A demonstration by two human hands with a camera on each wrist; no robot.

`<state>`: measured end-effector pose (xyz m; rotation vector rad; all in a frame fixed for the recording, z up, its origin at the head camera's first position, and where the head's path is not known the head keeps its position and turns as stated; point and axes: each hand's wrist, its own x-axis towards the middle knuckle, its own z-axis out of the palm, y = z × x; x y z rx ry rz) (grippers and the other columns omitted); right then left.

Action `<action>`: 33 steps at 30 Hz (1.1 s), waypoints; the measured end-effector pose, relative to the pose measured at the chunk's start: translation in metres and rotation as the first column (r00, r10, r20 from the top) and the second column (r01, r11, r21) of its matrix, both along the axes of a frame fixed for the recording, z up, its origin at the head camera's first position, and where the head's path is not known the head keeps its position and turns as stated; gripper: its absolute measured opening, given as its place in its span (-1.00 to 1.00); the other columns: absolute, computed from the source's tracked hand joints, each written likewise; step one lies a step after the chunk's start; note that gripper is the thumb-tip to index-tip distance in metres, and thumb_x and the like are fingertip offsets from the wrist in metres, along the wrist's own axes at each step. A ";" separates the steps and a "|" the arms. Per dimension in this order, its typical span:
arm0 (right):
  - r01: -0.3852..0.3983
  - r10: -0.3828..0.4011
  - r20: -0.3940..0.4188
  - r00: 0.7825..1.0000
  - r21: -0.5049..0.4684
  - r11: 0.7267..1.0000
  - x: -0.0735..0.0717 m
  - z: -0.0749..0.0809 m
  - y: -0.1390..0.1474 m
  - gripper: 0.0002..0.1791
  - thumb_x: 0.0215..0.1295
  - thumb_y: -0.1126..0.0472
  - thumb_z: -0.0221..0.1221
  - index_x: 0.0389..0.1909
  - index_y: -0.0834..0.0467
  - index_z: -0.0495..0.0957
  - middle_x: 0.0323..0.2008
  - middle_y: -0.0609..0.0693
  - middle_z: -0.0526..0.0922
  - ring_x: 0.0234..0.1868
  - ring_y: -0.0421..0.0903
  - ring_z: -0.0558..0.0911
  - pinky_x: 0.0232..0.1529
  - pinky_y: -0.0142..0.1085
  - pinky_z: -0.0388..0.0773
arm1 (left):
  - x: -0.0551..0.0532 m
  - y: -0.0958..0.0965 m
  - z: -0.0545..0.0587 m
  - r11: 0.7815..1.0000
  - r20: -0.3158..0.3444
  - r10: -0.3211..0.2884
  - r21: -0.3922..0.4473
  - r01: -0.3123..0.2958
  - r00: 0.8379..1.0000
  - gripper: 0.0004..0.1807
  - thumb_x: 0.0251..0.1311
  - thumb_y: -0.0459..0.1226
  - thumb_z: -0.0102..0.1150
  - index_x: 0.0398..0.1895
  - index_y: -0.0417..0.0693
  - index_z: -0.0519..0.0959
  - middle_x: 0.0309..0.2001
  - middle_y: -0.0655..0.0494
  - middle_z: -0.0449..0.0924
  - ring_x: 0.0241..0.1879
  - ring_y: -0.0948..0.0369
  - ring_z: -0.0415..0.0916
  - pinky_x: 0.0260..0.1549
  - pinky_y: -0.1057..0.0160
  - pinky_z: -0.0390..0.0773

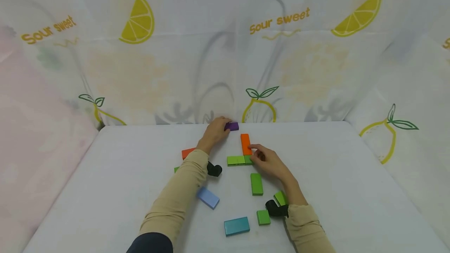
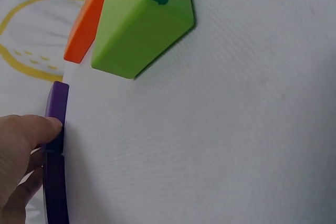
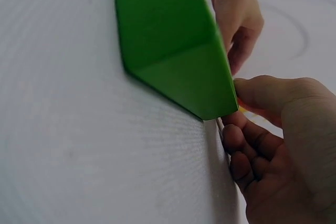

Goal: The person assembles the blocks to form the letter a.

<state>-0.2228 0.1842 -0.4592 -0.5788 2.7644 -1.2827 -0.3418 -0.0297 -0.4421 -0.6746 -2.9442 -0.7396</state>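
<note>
At the table's far edge my left hand (image 1: pixel 215 131) grips a purple block (image 1: pixel 233 126), its thumb on the near side and its fingers behind. A second dark purple block (image 2: pixel 55 188) stands end to end with it in the left wrist view. My right hand (image 1: pixel 270 164) is beside an upright-pointing orange block (image 1: pixel 245 143); its index fingertip touches that block's right side. The right thumb rests by the right end of a row of green blocks (image 1: pixel 235 161), which meets the orange block's near end. In the right wrist view a near green block (image 3: pixel 173 61) hides the fingertips' contact.
Nearer lie a green block (image 1: pixel 256 184), a small green block (image 1: pixel 263 217), another green block (image 1: pixel 280 197) by the right wrist, a teal block (image 1: pixel 237 226) and a light blue block (image 1: pixel 208 198). A red-orange block (image 1: pixel 188 153) is partly behind the left forearm. A patterned cloth (image 1: pixel 197 50) hangs behind.
</note>
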 end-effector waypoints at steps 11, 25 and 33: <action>-0.004 0.004 0.014 1.000 -0.002 1.000 -0.002 0.000 -0.003 -0.60 0.34 0.19 0.11 0.18 0.15 0.43 -0.37 -0.02 0.51 -0.38 -0.18 0.42 -0.34 -0.43 0.38 | 0.001 -0.004 0.000 1.000 -0.019 -0.014 0.016 0.015 1.000 -0.63 0.21 -0.39 0.15 0.12 -0.17 0.54 0.11 -0.09 0.54 0.15 0.02 0.44 0.22 0.11 0.38; 0.005 -0.005 0.023 1.000 0.006 1.000 0.000 -0.001 0.000 -0.59 0.34 0.17 0.12 0.17 0.16 0.43 -0.38 -0.03 0.50 -0.38 -0.19 0.40 -0.35 -0.43 0.36 | 0.004 0.000 0.005 1.000 0.024 -0.013 0.017 0.013 1.000 -0.64 0.20 -0.37 0.18 0.09 -0.13 0.56 0.09 -0.06 0.56 0.13 0.06 0.46 0.22 0.13 0.37; 0.004 -0.004 0.013 1.000 0.007 1.000 -0.001 -0.001 0.001 -0.60 0.33 0.17 0.13 0.17 0.17 0.43 -0.39 -0.03 0.50 -0.39 -0.19 0.40 -0.36 -0.43 0.36 | 0.007 -0.001 0.007 0.999 0.026 -0.031 -0.010 0.031 0.999 -0.65 0.19 -0.36 0.18 0.08 -0.14 0.57 0.07 -0.06 0.58 0.12 0.07 0.48 0.21 0.13 0.39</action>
